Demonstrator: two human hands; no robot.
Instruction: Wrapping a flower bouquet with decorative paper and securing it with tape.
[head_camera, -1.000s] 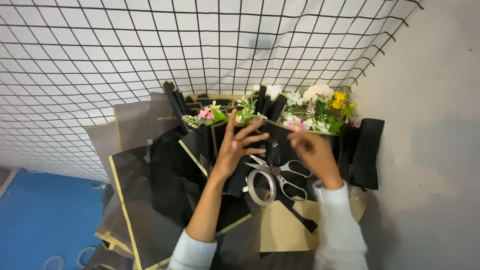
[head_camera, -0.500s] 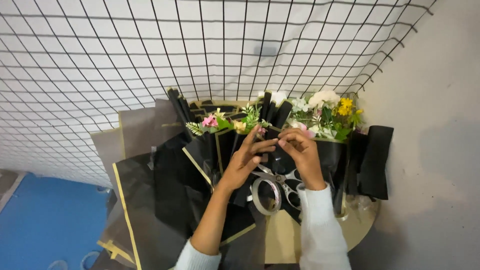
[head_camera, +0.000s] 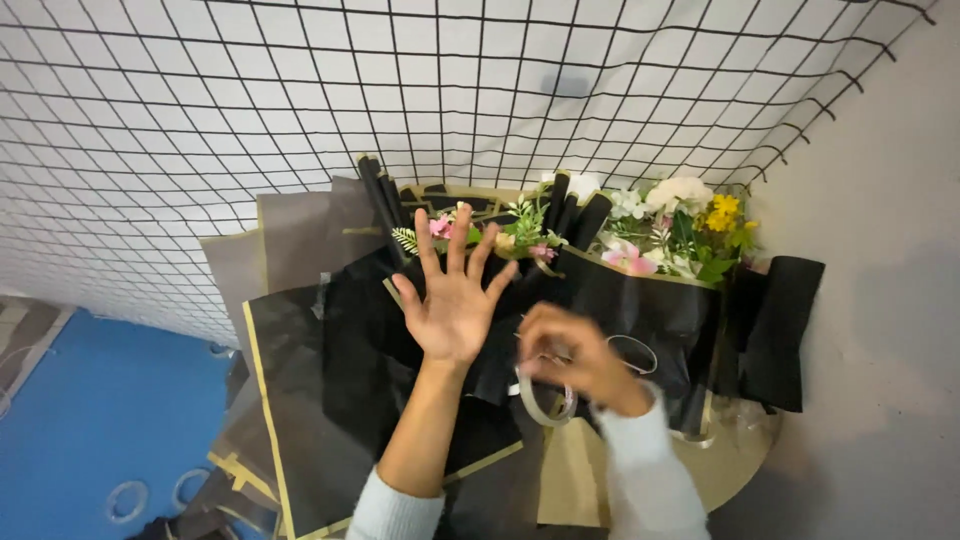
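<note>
The left hand is spread wide open, holding nothing, above black wrapping paper, while the blurred right hand grips a clear tape roll

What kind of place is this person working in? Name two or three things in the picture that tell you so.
Probably a florist's or craft corner for wrapping bouquets. Black wrapping sheets with gold edges lie spread out, small bunches of pink, white and yellow flowers stand behind them, and the right hand is at a clear roll of tape.

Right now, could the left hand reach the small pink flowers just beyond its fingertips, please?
Probably yes: the left hand is spread open and empty, its fingertips close to the pink flowers, with nothing between them.
</note>
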